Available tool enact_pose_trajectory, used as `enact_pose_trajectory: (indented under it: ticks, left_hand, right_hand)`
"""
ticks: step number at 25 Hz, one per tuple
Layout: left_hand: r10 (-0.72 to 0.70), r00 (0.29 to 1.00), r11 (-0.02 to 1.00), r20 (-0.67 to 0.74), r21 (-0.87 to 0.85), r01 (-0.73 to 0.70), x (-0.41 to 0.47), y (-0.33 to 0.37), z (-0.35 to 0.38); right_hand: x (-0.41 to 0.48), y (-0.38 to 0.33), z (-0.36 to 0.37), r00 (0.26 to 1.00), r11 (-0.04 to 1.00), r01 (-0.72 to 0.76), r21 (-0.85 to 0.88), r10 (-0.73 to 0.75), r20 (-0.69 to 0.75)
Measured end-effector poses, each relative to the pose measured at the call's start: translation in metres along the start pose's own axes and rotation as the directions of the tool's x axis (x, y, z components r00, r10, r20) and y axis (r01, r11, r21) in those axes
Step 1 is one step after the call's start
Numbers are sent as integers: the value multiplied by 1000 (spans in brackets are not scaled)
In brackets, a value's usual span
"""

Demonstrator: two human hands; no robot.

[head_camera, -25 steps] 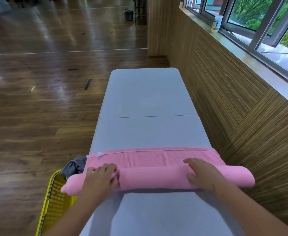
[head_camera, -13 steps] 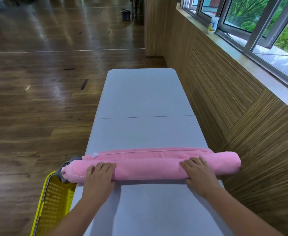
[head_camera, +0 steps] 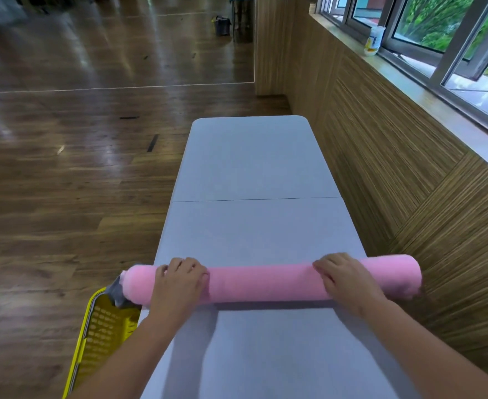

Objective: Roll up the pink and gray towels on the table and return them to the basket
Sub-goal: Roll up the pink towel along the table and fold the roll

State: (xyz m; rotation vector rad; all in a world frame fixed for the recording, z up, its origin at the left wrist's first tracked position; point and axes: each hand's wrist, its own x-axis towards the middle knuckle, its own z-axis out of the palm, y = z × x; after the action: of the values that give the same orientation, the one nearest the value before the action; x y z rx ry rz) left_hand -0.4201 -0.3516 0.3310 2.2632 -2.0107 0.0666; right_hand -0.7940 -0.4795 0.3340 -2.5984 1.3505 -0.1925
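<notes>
The pink towel point(head_camera: 266, 282) lies across the grey table point(head_camera: 251, 168) as one long, full roll, its ends overhanging both table sides. My left hand point(head_camera: 179, 279) rests palm-down on the roll near its left end, fingers curled over the top. My right hand point(head_camera: 343, 279) presses on the roll toward its right end in the same way. A bit of the gray towel point(head_camera: 117, 292) pokes out just under the roll's left end, above the yellow basket point(head_camera: 98, 335) that stands on the floor left of the table.
A wood-panelled wall point(head_camera: 395, 197) runs close along the table's right side, with a window sill holding a white container point(head_camera: 374, 40). Dark wooden floor spreads to the left. A small dark bin point(head_camera: 222, 24) stands far back.
Both hands pushed the roll away from me, winding in the last flat strip of pink towel. The flat edge with its white tag is no longer visible.
</notes>
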Motion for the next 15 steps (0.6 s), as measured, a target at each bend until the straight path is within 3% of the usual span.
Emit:
enact_pose_trajectory:
  ticks: [2,4,7,11,15]
  left_hand:
    - [48,995,999,82,-12,-47,-8,0,12]
    - [81,981,996,175,24,-87,-16,-4,21]
    - [68,969,994,236,67,-86,-10,-22,20]
    - [-25,949,997,314,75,2,5,-51,8]
    - [-67,956,992,285,119,34,15,-36,5]
  right_hand:
    - [-4,-4,6,989,990,82,-112,-67,134]
    - [-12,-2,12,970,976,91,-195,-43,239]
    - [-11,9,6,967,969,92,-231,-31,254]
    - [-2,33,-11,955,956,-20,-293,106,279]
    - [4,19,-7,948,944,-102,-312,188,257]
